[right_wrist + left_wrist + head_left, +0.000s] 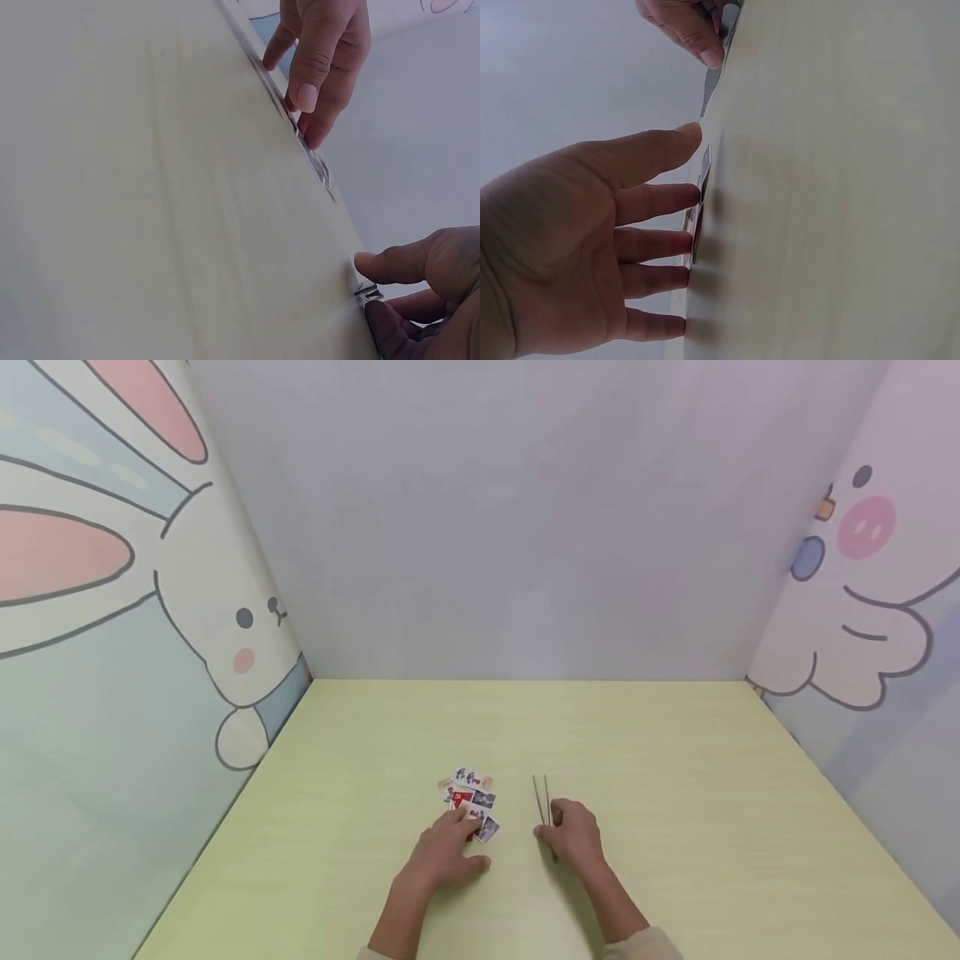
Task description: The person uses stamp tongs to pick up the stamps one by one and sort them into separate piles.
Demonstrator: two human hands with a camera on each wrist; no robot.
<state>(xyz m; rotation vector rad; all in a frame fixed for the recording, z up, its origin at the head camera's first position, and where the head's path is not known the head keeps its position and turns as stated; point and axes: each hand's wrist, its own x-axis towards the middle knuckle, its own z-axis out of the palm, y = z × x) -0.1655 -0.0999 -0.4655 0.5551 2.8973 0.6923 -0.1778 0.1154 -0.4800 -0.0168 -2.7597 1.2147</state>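
Note:
A small overlapping pile of printed stamps (469, 778), some red, some with grey or coloured pictures, lies on the tabletop near the middle. My left hand (441, 855) touches the near part of the pile with straight, spread fingertips, covering some of the stamps. In the left wrist view its fingers (656, 244) reach down to the surface and the thumb stays apart. To the right, my right hand (576, 837) grips metal tweezers (538, 797) between thumb and fingers. The tweezers lie low over the table, their two tips apart and pointing away from me.
The pale yellow table (637, 743) runs back to a plain grey wall (517, 527). A panel with a cartoon rabbit (217, 585) stands along the left edge, and one with a cartoon pig (877, 585) along the right.

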